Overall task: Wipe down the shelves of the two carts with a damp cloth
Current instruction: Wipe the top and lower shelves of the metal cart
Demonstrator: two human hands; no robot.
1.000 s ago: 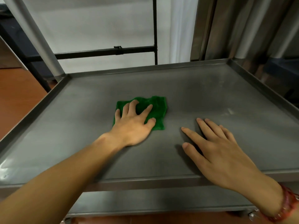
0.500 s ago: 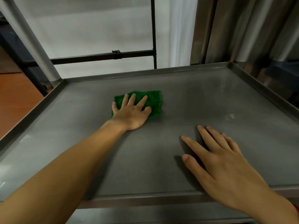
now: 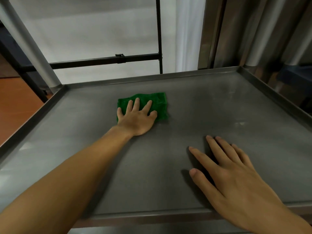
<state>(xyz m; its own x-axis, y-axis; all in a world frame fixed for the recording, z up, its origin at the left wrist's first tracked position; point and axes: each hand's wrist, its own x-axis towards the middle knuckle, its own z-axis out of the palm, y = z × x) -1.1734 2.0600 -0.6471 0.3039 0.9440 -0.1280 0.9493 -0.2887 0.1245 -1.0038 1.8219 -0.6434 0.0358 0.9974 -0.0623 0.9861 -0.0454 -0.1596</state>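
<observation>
A green cloth [image 3: 158,105] lies flat on the steel cart shelf [image 3: 219,107], a little left of its middle. My left hand [image 3: 137,118] presses down on the cloth with fingers spread, covering its near left part. My right hand [image 3: 231,181] rests flat on the bare shelf near the front edge, fingers apart, holding nothing. The shelf has a raised rim on all sides.
A round metal post [image 3: 28,46] rises at the shelf's far left corner. A black bar frame [image 3: 108,59] stands behind the cart before a white wall. Steel panels and posts [image 3: 253,32] stand at the back right. Orange floor [image 3: 15,102] shows on the left.
My left hand has pushed the green cloth away from me, toward the shelf's far edge. My right hand has stayed flat near the front edge.
</observation>
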